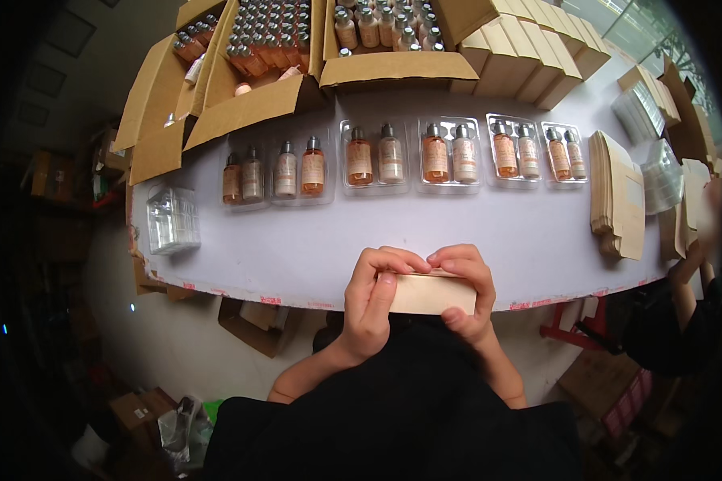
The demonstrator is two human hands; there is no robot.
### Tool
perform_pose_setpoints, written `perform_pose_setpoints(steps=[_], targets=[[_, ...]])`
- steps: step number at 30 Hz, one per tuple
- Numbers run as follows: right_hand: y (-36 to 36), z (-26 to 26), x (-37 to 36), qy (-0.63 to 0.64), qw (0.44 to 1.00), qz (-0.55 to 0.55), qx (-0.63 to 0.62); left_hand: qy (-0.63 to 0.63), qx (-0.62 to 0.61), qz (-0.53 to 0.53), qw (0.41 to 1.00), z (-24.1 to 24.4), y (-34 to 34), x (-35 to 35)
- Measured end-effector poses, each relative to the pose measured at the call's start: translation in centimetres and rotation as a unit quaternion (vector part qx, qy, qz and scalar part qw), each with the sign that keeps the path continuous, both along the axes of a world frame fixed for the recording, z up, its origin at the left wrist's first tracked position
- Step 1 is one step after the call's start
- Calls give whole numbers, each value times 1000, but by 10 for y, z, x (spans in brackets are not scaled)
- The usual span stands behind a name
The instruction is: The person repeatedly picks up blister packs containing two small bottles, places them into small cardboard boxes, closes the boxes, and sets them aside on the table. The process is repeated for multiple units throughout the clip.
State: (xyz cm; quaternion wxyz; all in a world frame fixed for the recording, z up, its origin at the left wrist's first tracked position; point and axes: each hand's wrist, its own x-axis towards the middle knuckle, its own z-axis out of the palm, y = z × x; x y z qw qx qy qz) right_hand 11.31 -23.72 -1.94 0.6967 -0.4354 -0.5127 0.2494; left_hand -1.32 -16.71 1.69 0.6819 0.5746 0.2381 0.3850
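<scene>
Between my two hands is a cream-coloured paperboard box (pixel 432 294), held over the table's near edge. My left hand (pixel 370 300) grips its left end, with the thumb on the near side and the fingers over the top. At the right end, my right hand (pixel 474 294) curls its fingers over the top, its thumb low on the near side. Beyond the hands, several clear plastic trays (pixel 373 190) stand in a row, each holding a pair of small bottles. One bottle of each pair is orange (pixel 359 159), the other pale pink (pixel 390 156).
Open cartons (pixel 397 73) of bottles line the table's far side. Finished-looking cream boxes (pixel 517 60) stand at the far right. Flat paperboard sleeves (pixel 617 195) are stacked on the right, nested clear trays (pixel 173 221) on the left. Another person's arm (pixel 689 282) shows at the right edge.
</scene>
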Motion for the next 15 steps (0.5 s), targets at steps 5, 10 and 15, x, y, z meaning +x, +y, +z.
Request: perform_pose_setpoints(steps=[5, 10, 15], targets=[[-12, -7, 9, -177, 984, -38, 3, -43, -10, 21, 999, -4, 5, 8], [-19, 8, 27, -217, 972, -62, -67, -120, -30, 29, 992, -17, 13, 20], [-33, 26, 69, 50, 949, -160, -267, -14, 45, 35, 998, -32, 35, 10]])
